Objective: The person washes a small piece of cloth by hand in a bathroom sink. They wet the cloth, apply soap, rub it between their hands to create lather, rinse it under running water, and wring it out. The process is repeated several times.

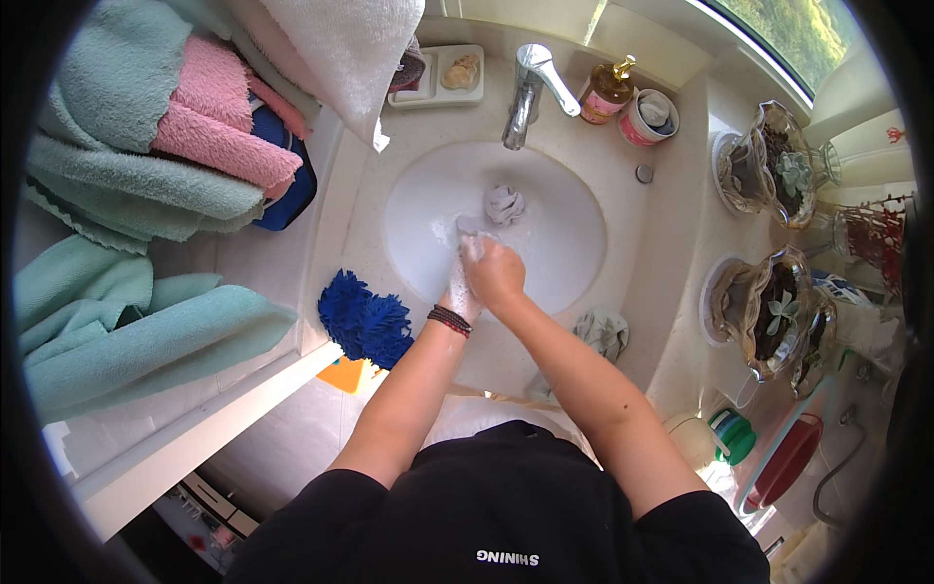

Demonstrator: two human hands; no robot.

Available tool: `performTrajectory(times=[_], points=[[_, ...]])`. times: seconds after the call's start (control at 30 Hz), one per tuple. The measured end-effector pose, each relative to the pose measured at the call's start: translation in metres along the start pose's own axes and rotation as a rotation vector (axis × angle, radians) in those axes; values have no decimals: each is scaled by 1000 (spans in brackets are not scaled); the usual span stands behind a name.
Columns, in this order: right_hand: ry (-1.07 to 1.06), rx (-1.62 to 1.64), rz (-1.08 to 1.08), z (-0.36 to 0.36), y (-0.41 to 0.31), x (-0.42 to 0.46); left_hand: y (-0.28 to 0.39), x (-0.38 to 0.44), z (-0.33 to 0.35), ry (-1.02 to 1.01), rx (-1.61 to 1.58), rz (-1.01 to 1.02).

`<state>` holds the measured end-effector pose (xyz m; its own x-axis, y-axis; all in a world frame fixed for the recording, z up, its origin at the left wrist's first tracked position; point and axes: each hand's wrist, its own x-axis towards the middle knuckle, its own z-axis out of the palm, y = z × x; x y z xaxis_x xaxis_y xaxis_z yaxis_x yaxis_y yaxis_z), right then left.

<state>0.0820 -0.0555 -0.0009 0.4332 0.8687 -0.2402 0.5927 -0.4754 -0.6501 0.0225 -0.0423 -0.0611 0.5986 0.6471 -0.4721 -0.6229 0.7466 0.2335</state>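
Note:
Over the white oval sink basin (562, 241), my two hands meet. Suds and a soapy light-coloured cloth (474, 228) cover much of my left hand (461, 281), whose wrist bears dark and red beaded bracelets. My right hand (496, 274) is closed on the soapy cloth, against the left; its fingertips are partly hidden. Whether the left fingers grip the cloth cannot be seen. A crumpled pale cloth (504, 205) lies in the basin just beyond the hands. The chrome faucet (519, 109) stands behind it, and no water stream shows.
Blue chenille cloth (365, 317) lies at the counter's left edge, a crumpled patterned cloth (602, 333) at the right. Behind are a soap dish (436, 91), a pump bottle (606, 93) and a small tub (648, 118). Towels (131, 175) hang left; potted succulents (784, 314) stand right.

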Motion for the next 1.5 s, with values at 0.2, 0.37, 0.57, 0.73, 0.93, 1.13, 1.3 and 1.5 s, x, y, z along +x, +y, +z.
performTrajectory(times=[0.2,0.37,0.57,0.73,0.93,1.13,1.3,1.5], points=[[-67,-36,182,-6,23,27,-5,-5,36,516,-44,-141],[-38,-88,-31,-2,6,-4,0,3,-24,77,-51,-95],[-20,-96,165,6,32,20,-13,-8,12,360,-43,-133],[41,-97,93,5,8,9,14,4,-41,-97,473,142],[80,-34,143,0,14,27,6,-9,31,313,-68,-231],[72,-36,95,8,3,5,31,6,-24,-214,-80,-209],[62,56,217,1,27,27,11,-6,20,339,25,-200],[187,93,-82,23,-29,-33,34,7,-55,-362,-129,-266]])
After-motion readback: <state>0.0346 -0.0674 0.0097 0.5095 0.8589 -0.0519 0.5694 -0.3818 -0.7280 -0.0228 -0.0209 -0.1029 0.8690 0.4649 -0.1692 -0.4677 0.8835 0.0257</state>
